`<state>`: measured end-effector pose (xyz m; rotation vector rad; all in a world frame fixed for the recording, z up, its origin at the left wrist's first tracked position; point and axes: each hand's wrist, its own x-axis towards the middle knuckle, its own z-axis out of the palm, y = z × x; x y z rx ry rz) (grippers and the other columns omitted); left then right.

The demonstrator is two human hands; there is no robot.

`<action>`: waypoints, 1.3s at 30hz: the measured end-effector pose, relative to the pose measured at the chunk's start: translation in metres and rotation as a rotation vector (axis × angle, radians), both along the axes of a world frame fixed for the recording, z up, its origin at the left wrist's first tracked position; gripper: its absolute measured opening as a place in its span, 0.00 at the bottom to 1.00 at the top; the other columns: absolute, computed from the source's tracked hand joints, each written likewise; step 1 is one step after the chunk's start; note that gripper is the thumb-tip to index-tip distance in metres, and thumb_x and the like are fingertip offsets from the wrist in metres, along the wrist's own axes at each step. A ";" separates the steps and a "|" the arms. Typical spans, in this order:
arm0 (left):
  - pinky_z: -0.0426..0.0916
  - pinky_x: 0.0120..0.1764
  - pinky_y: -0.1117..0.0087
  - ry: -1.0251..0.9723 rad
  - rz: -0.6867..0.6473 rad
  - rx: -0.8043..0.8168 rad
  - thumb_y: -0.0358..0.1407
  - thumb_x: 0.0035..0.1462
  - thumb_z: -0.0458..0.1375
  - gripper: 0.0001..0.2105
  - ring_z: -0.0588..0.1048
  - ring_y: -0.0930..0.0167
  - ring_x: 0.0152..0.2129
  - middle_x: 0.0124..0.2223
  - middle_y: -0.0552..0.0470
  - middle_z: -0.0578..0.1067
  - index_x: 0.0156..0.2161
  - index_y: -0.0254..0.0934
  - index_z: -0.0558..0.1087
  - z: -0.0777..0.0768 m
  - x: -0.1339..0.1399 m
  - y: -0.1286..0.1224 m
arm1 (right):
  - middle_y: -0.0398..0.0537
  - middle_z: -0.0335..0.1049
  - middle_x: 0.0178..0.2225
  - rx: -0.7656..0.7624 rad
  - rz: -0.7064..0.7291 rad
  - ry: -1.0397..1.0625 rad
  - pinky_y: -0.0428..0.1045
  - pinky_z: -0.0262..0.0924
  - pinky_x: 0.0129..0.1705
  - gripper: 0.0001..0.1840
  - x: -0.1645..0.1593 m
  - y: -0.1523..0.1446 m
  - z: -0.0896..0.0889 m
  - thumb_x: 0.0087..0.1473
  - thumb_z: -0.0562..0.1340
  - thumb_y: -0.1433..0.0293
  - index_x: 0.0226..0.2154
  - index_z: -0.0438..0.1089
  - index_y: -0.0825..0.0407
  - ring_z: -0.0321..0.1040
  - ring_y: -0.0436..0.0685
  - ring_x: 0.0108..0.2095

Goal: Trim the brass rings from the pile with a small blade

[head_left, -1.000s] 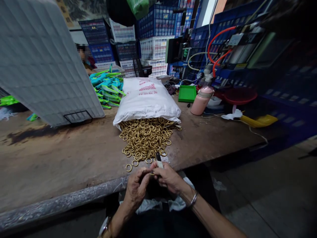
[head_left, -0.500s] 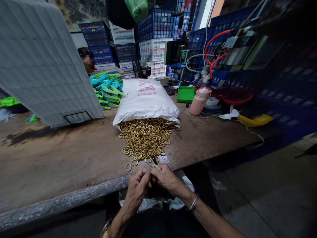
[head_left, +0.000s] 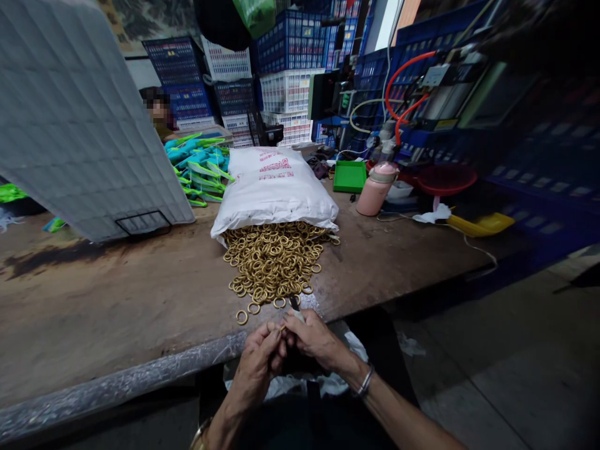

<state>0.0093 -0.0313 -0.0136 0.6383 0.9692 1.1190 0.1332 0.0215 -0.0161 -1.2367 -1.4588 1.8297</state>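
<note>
Just off the table's front edge, my left hand (head_left: 260, 353) is closed in a pinch on a brass-coloured ring (head_left: 282, 327), of which only a sliver shows. My right hand (head_left: 313, 337) meets it fingertip to fingertip, wrapped around a small knife-like tool (head_left: 296, 307) with a pale grey body and a dark end pointing up and away; its working part is hidden. Straight ahead, a heap of brass-coloured rings (head_left: 274, 259) spills from the mouth of a white sack (head_left: 281, 194) with red print. A few loose rings (head_left: 241, 317) lie nearest my hands.
A grey ribbed panel (head_left: 94, 125) leans on the left of the wooden table (head_left: 117, 294). Behind it are blue and green plastic pieces (head_left: 201, 165) and a person. To the right stand a green tray (head_left: 349, 177), a pink bottle (head_left: 376, 190) and a yellow scoop (head_left: 482, 224).
My fingers have shifted slightly, and a sliver of the ring now shows between them. My right hand keeps the tool. The view has turned a little.
</note>
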 end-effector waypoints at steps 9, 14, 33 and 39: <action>0.43 0.16 0.79 -0.005 0.109 -0.057 0.44 0.48 0.58 0.14 0.52 0.83 0.11 0.20 0.61 0.64 0.27 0.36 0.62 0.000 -0.001 -0.001 | 0.40 0.60 0.19 0.522 -0.004 -0.412 0.43 0.48 0.27 0.09 0.007 -0.005 -0.005 0.51 0.50 0.71 0.22 0.61 0.52 0.57 0.48 0.22; 0.43 0.15 0.79 0.050 0.123 -0.055 0.46 0.47 0.58 0.15 0.51 0.83 0.10 0.19 0.61 0.63 0.27 0.36 0.61 -0.004 -0.002 0.000 | 0.42 0.65 0.22 0.684 0.163 -0.602 0.44 0.45 0.27 0.09 0.006 -0.012 -0.004 0.47 0.50 0.76 0.28 0.64 0.51 0.61 0.50 0.25; 0.45 0.16 0.78 0.280 0.020 0.073 0.49 0.46 0.57 0.18 0.52 0.82 0.12 0.16 0.60 0.60 0.22 0.35 0.63 0.010 0.001 -0.012 | 0.47 0.69 0.28 0.702 0.184 -0.859 0.46 0.45 0.29 0.15 0.010 -0.008 -0.010 0.46 0.50 0.76 0.38 0.61 0.53 0.64 0.53 0.29; 0.41 0.15 0.78 0.026 -0.023 -0.064 0.49 0.49 0.54 0.18 0.50 0.81 0.11 0.14 0.60 0.58 0.26 0.34 0.68 0.014 0.001 -0.014 | 0.47 0.68 0.30 0.752 0.125 -0.870 0.46 0.46 0.31 0.15 0.008 -0.001 -0.002 0.44 0.50 0.78 0.37 0.60 0.54 0.63 0.54 0.31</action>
